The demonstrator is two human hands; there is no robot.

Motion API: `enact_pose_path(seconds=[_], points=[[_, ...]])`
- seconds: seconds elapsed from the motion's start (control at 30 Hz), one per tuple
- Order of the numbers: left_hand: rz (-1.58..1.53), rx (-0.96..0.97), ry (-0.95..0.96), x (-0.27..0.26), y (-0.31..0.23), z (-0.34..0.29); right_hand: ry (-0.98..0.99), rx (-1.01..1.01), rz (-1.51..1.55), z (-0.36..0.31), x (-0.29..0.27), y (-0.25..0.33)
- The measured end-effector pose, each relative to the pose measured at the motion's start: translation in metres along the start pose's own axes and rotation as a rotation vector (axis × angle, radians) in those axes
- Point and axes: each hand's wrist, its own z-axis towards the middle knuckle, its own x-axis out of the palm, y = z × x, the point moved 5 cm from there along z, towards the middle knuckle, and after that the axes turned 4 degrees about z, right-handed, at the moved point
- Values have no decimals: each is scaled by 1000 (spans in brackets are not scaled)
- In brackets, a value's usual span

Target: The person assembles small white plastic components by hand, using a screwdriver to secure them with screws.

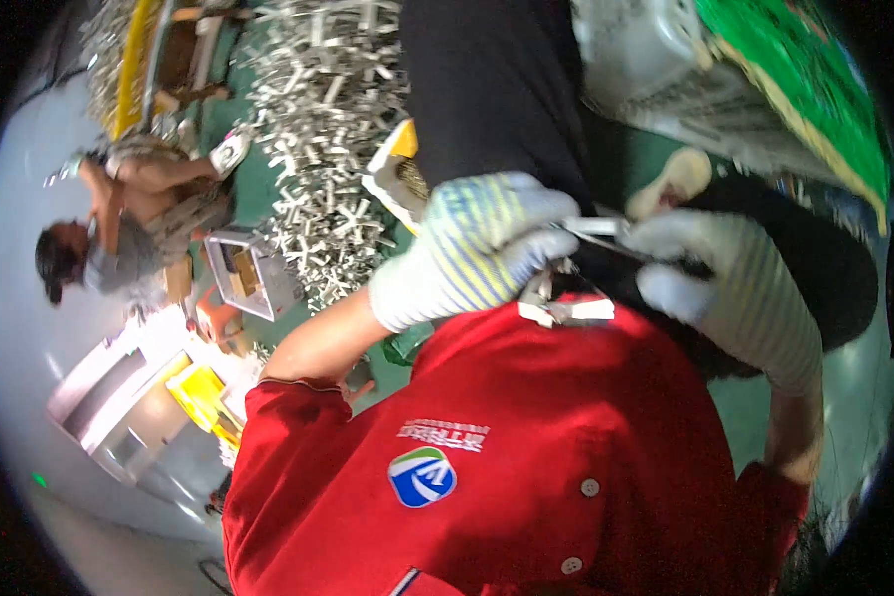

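My left hand (pixel 482 243), in a striped knit glove, is closed with thumb and fingers pinching a small pale metal piece (pixel 594 226) above my lap. Facing it, my gloved right hand (pixel 730 283) curls round a slim dark-handled tool (pixel 690 264), whose thin end reaches toward that piece. The tool's exact kind is too blurred to make out. Below the left fingertips, a few pale branched pieces (pixel 571 312) lie on my lap, against the red shirt.
Similar pale pieces form a large heap (pixel 328 129) on the green floor, left of my leg. A yellow-and-white bag (pixel 399 174) lies by my leg. A green sack (pixel 805 79) sits at upper right. Another person (pixel 129 219) sits at left, near a grey crate (pixel 276 283).
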Motion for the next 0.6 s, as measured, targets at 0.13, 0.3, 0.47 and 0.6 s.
enact_pose_path(seconds=[0.13,0.3,0.47,0.6], points=[[-130,44,-64,-4,9,-3,88,-11,136,2,-12,14],[-53,-26,-23,-16,-1,0,-36,-233,-452,-11,2,26],[-100,178,-145,-1,1,-5,-182,-58,-29,-3,-10,25],[-131,-23,-13,-5,-7,0,172,633,531,12,-35,35]])
